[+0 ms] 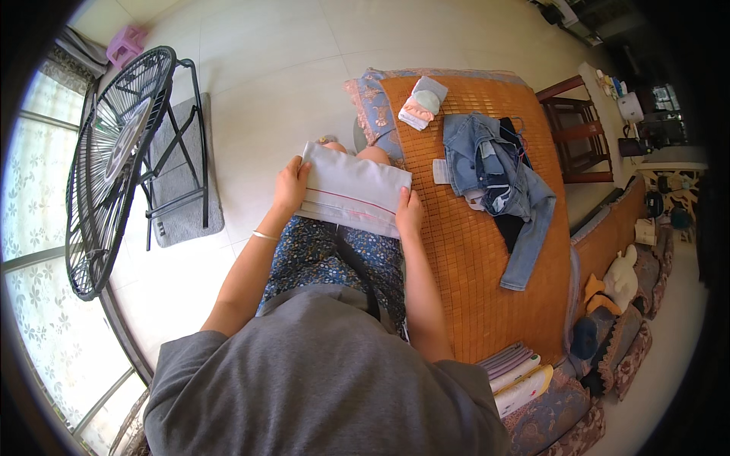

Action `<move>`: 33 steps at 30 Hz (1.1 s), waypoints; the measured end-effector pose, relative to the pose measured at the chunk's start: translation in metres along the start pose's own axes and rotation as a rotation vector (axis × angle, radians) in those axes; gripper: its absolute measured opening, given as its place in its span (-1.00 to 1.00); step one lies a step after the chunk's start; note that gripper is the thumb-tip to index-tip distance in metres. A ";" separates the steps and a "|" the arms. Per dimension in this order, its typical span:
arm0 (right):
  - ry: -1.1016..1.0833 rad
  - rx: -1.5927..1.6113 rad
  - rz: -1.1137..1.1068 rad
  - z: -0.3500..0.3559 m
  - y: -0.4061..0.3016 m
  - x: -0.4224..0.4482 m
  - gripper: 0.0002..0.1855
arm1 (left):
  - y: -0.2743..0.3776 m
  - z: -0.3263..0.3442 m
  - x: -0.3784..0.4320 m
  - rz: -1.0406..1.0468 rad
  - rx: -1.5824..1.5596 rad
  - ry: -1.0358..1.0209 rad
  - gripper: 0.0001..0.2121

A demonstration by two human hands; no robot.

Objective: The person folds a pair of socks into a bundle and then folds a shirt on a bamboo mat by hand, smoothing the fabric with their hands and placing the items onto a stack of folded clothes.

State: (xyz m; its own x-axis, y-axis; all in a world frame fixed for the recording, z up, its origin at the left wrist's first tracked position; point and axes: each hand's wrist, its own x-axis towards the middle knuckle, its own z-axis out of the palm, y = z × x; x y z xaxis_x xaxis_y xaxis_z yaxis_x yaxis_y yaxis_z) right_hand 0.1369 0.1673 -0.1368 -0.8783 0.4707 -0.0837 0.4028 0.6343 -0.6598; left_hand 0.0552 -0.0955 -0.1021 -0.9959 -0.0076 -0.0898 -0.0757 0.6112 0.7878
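A white folded cloth (355,181) with a thin red stripe lies spread over my lap. My left hand (292,183) grips its left end, the thumb on top. At the opposite end, my right hand (409,214) pinches the edge near the corner. Beside me on the woven bamboo mat (473,256) is a heap of clothes with a blue denim garment (490,165) on top. Dark cloth and part of a hanger show from under it. Farther off on the mat rests a small stack of folded cloths (423,104) in grey, pale green, peach and white.
A round black corded folding chair (122,165) stands at left over a grey floor mat (188,165), beside a curtained window (43,239). To the right are a dark wooden chair (579,131) and a white plush toy (621,277). Folded textiles (516,382) lie near my right elbow.
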 end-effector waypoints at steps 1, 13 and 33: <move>0.000 0.023 -0.003 0.007 0.004 0.004 -0.50 | -0.012 0.005 0.001 0.003 0.002 0.004 -0.74; 0.180 0.176 -0.290 -0.043 -0.073 0.034 -0.77 | 0.046 0.014 0.029 0.474 0.211 0.142 -0.74; -0.083 -0.564 -0.306 0.021 -0.069 -0.009 -0.34 | 0.016 0.049 -0.014 0.234 0.545 -0.110 -0.39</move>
State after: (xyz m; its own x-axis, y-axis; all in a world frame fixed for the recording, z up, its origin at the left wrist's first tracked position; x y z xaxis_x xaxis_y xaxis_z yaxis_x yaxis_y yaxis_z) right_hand 0.1123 0.1067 -0.1060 -0.9828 0.1829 -0.0268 0.1848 0.9677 -0.1713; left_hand 0.0704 -0.0470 -0.1176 -0.9700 0.2402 -0.0367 0.2099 0.9045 0.3711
